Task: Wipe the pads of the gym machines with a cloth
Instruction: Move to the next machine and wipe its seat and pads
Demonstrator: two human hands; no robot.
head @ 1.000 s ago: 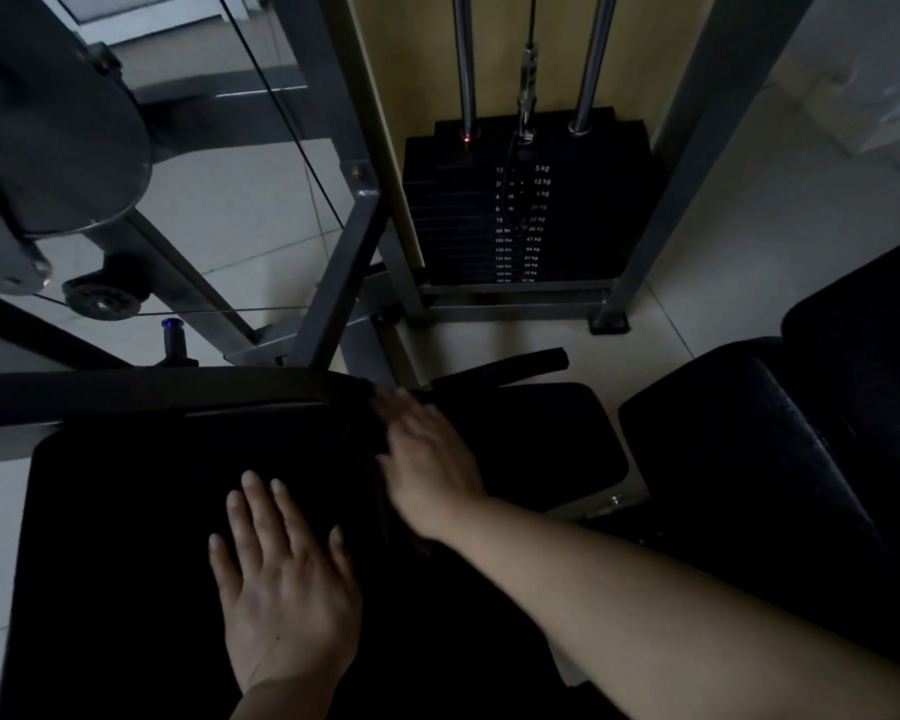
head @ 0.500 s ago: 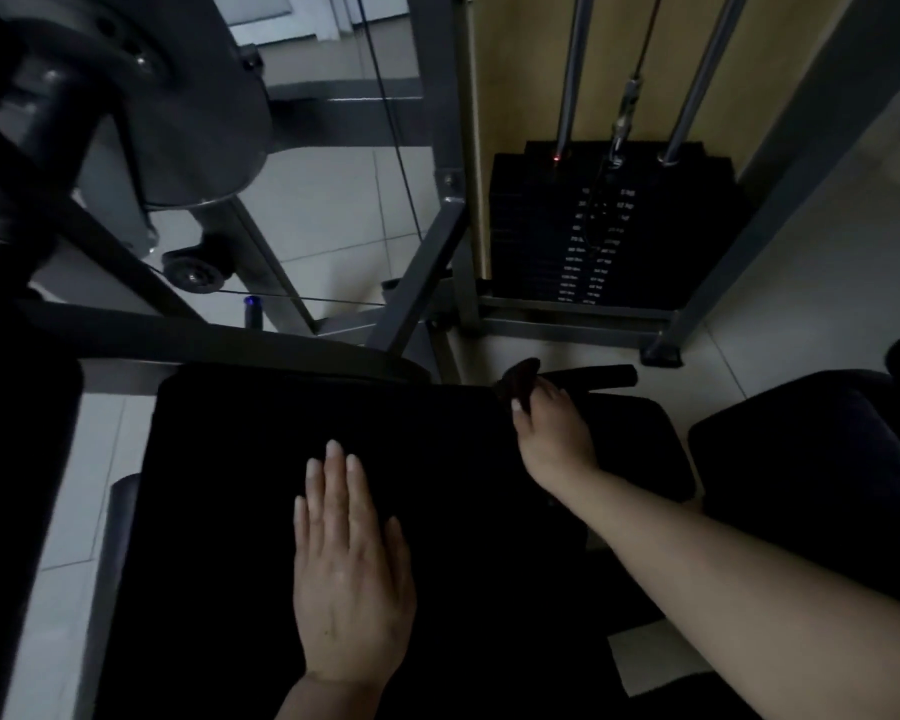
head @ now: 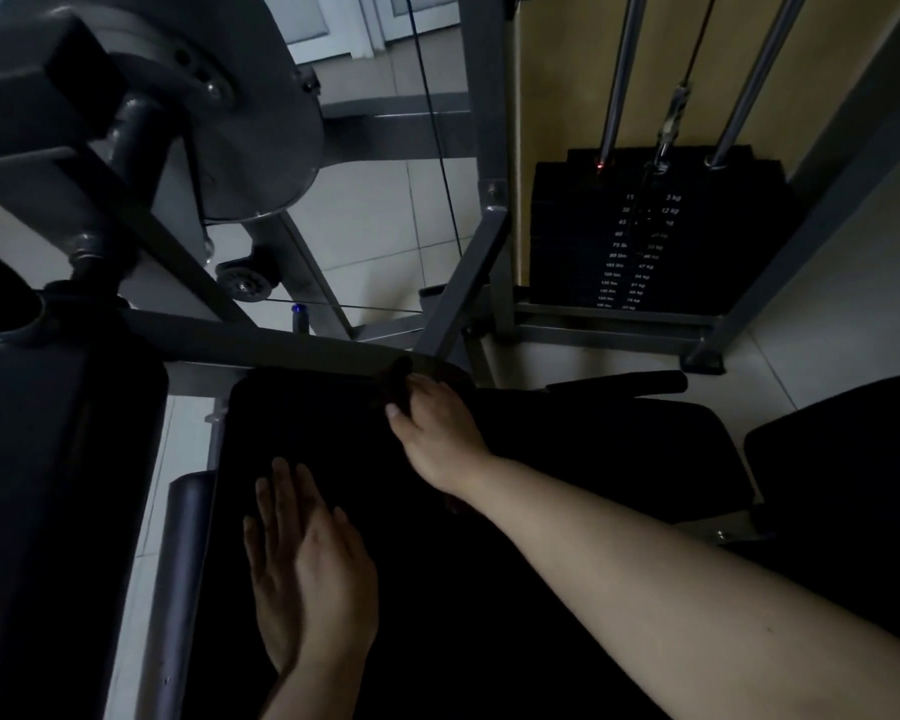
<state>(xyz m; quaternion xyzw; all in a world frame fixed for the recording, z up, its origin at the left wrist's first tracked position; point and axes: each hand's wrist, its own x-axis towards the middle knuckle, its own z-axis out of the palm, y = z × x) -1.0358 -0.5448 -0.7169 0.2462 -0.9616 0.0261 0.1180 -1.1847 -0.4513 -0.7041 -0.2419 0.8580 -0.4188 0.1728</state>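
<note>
Far left, we note a dark grey steel machine arm (head: 126, 200) with a round grey metal cam disc (head: 261, 122) above pale floor tiles (head: 380, 226). Below it, beside the pad's left edge, lies a dark cylindrical foam roller (head: 188, 553).

Centre-left: our left hand (head: 310, 569) rests palm-down on the large black upholstered pad (head: 302, 423), fingers straight and close together, thumb slightly apart. It holds nothing.

Centre: our right hand (head: 432, 423) sits at the pad's far edge, just under the grey steel crossbar (head: 281, 340). Its fingers curl round a small dark bunched cloth (head: 396, 379), thumb on the near side. The cloth is touching the pad's upper rim; lighting is too dim to tell its colour or texture.

Right: a black weight stack (head: 640, 236) with white printed numbers stands behind two chrome guide rods (head: 617, 75). A second black seat pad (head: 645, 444) lies right of the forearm, and a third black cushion (head: 848, 439) sits at the far right.
</note>
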